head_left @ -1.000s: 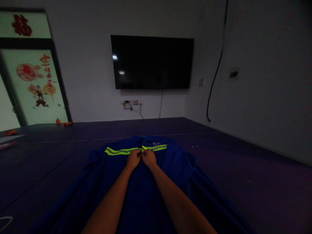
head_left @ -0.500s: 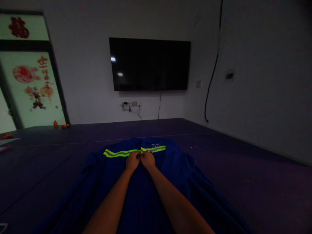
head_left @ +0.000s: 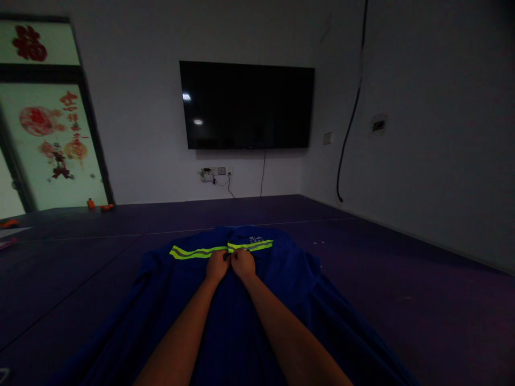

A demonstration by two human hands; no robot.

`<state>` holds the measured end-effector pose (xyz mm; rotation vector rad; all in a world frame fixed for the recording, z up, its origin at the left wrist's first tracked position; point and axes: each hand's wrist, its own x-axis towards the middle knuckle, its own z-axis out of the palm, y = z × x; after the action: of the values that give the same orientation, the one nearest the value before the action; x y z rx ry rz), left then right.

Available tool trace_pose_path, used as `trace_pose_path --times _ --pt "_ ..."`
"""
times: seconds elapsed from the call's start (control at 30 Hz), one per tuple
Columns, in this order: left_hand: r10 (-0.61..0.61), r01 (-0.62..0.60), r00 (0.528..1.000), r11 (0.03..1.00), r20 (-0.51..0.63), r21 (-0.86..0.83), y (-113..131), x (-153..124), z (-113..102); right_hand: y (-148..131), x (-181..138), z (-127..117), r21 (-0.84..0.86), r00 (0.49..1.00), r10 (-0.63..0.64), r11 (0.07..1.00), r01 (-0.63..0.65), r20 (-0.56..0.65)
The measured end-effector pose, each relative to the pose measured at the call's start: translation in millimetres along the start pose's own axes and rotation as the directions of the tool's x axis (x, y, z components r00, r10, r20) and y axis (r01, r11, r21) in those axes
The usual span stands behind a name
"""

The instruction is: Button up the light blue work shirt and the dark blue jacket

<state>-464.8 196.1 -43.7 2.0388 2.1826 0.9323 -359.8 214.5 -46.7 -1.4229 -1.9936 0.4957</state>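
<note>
A blue work jacket (head_left: 289, 279) lies spread out in front of me, its sleeves reaching down both sides. Across its chest runs a yellow-green reflective stripe (head_left: 193, 252), with white print above the stripe on the right. My left hand (head_left: 218, 265) is closed on the front edge of the jacket at the middle, just below the stripe. Right beside it, my right hand (head_left: 243, 264) pinches the opposite front edge. The fingertips nearly meet, and whatever fastening lies between them is hidden.
The jacket rests on a dark purple floor (head_left: 362, 257). A black television (head_left: 249, 107) hangs on the far wall above sockets and cables. A loose black cable (head_left: 349, 134) dangles at the right. Small orange objects (head_left: 107, 207) lie near the glass door (head_left: 60, 145) at the left.
Both hands stay at the jacket's front with only slight finger movement. The stripe's middle end has shifted a little to the left.
</note>
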Motion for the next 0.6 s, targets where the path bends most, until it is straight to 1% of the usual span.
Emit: trace_pose_path --times 0.27,0.6 --pt "0.005 -0.005 1.0 1.0 0.008 0.002 0.8 -0.8 -0.9 1.0 1.8 0.0 0.048 1.0 0.015 0.999 -0.015 -0.015" --pt "0.015 -0.015 1.0 1.0 0.008 0.014 4.8 -3.7 -4.0 1.3 1.0 0.5 0.055 1.0 0.017 0.998 -0.016 -0.02"
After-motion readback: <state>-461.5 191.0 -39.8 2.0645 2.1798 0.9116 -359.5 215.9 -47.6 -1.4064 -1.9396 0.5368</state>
